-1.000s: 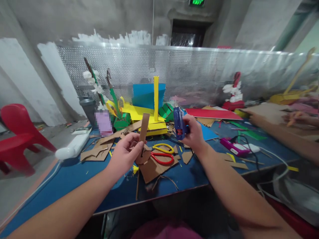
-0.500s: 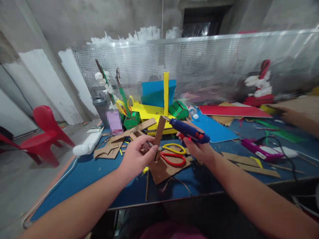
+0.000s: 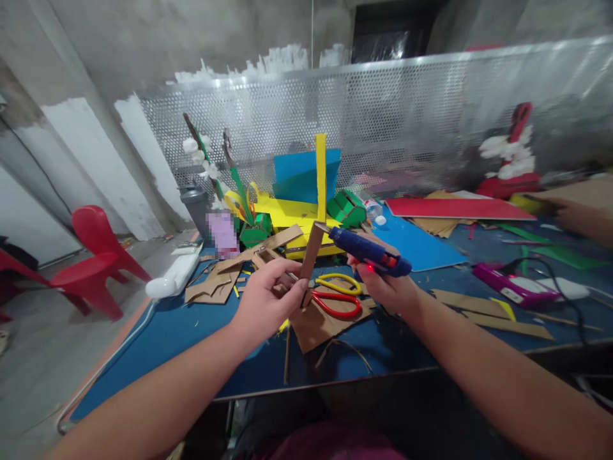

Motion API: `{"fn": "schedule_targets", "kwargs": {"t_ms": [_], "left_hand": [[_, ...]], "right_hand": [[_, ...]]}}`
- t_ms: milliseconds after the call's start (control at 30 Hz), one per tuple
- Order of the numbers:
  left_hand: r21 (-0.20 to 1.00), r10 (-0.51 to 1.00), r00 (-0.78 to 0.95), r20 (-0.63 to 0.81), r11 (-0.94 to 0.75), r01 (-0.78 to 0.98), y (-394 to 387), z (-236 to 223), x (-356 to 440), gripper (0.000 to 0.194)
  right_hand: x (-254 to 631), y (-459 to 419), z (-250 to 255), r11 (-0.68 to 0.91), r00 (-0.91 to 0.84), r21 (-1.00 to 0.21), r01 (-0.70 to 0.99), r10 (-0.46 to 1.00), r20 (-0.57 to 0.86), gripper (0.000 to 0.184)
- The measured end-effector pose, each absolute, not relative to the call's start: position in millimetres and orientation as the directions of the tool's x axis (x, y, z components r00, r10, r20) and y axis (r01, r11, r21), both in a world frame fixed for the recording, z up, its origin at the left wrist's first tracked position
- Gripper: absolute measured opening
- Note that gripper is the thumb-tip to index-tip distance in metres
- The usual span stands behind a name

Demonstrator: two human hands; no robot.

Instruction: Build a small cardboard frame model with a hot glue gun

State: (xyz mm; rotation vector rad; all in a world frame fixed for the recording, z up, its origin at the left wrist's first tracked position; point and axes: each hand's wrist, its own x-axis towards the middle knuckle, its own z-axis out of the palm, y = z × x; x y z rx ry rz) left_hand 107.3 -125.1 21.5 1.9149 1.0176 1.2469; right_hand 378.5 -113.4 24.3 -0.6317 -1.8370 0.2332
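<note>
My left hand (image 3: 272, 295) pinches a narrow cardboard strip (image 3: 313, 249) that stands tilted upward from the fingers. In my right hand (image 3: 385, 284) is a dark blue glue gun (image 3: 371, 251), a small red light glowing on it. Its nozzle is at the strip's top end; whether it touches I cannot tell. Below and between the hands lie scissors with one yellow and one red handle loop (image 3: 338, 305), their blades hidden behind my left hand. Under them is a flat cardboard piece (image 3: 313, 333).
Cardboard scraps (image 3: 213, 287) lie left, near a white power strip (image 3: 175, 275). Behind stand a yellow cardboard piece (image 3: 320, 179), a green hexagonal box (image 3: 345, 207) and a grey cup (image 3: 194, 204). A purple box with a cable (image 3: 502, 285) lies right. Another person's hand (image 3: 584, 220) is at far right.
The view has shifted slightly, so most things sit a little further right. My hands keep nearly the same pose, with the glue gun's nozzle still at the strip's top.
</note>
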Motion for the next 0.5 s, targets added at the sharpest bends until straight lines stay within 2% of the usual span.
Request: {"fn": "schedule_targets", "kwargs": {"t_ms": [167, 500], "left_hand": [[0.823, 0.850, 0.273, 0.450, -0.514, 0.242, -126.4, 22.1, 106.7, 0.025], [0.829, 0.853, 0.275, 0.444, -0.507, 0.236, -126.9, 20.0, 107.4, 0.027]], "right_hand": [[380.1, -113.1, 23.8, 0.836, -0.225, -0.436, 0.332, 0.520, 0.824, 0.019], [380.2, -111.9, 24.0, 0.857, -0.228, -0.393, 0.333, 0.478, 0.848, 0.009]]}}
